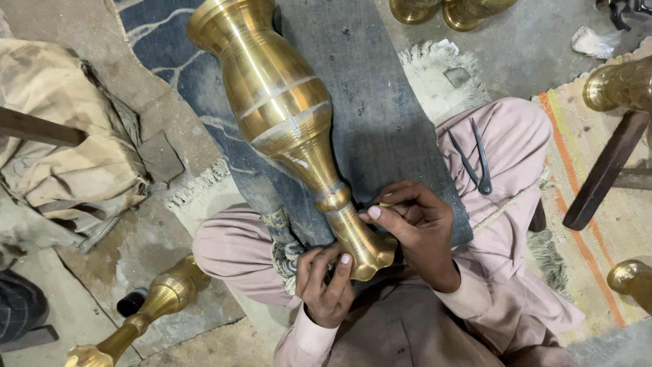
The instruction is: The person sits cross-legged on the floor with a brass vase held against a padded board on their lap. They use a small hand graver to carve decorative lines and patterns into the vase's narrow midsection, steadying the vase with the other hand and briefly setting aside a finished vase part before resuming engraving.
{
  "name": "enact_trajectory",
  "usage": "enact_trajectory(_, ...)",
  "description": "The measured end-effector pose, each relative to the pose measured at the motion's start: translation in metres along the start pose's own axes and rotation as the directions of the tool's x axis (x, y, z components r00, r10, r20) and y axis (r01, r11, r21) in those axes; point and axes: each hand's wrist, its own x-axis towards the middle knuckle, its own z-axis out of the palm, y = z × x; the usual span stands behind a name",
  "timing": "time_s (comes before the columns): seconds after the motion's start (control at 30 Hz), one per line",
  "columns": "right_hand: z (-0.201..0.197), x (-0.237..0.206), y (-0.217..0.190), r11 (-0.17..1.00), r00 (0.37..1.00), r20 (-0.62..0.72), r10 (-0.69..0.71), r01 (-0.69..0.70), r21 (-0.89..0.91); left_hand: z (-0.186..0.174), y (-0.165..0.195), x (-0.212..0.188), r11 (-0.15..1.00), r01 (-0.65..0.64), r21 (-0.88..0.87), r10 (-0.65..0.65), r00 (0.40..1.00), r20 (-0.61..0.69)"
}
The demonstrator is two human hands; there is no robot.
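A tall brass vase (282, 112) lies tilted across my lap on a blue-grey cloth (380, 115), its mouth pointing away at the upper left and its scalloped foot near my body. My left hand (326, 282) grips the foot from below, thumb against the rim. My right hand (415, 224) rests on the foot's upper side, its fingers pinched on a small thin tool whose tip touches the brass near the narrow neck. Most of the tool is hidden by the fingers.
A metal compass-like tool (475, 163) lies on my right knee. Another brass vase (146, 306) lies on the floor at lower left. More brass pieces (448, 10) stand at the top and at the right edge (618, 85). A bundled beige cloth (68, 149) sits at left.
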Motion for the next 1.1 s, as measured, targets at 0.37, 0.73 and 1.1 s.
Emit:
enact_trajectory(0.37, 0.001, -0.002, 0.002, 1.0, 1.0, -0.019, -0.022, 0.022, -0.02, -0.001, -0.001, -0.001, 1.0, -0.015, -0.01, 0.015, 1.0, 0.008)
enact_trajectory(0.73, 0.0, -0.007, 0.002, 0.992, 0.996, -0.005, -0.092, 0.091, -0.084, 0.0, 0.0, 0.0, 1.0, -0.02, 0.005, 0.02, 1.0, -0.009)
enact_trajectory(1.1, -0.001, -0.016, -0.005, 0.928, 0.992, -0.042, -0.12, 0.097, -0.36, -0.001, -0.001, 0.0, 1.0, -0.028, -0.002, 0.028, 1.0, -0.007)
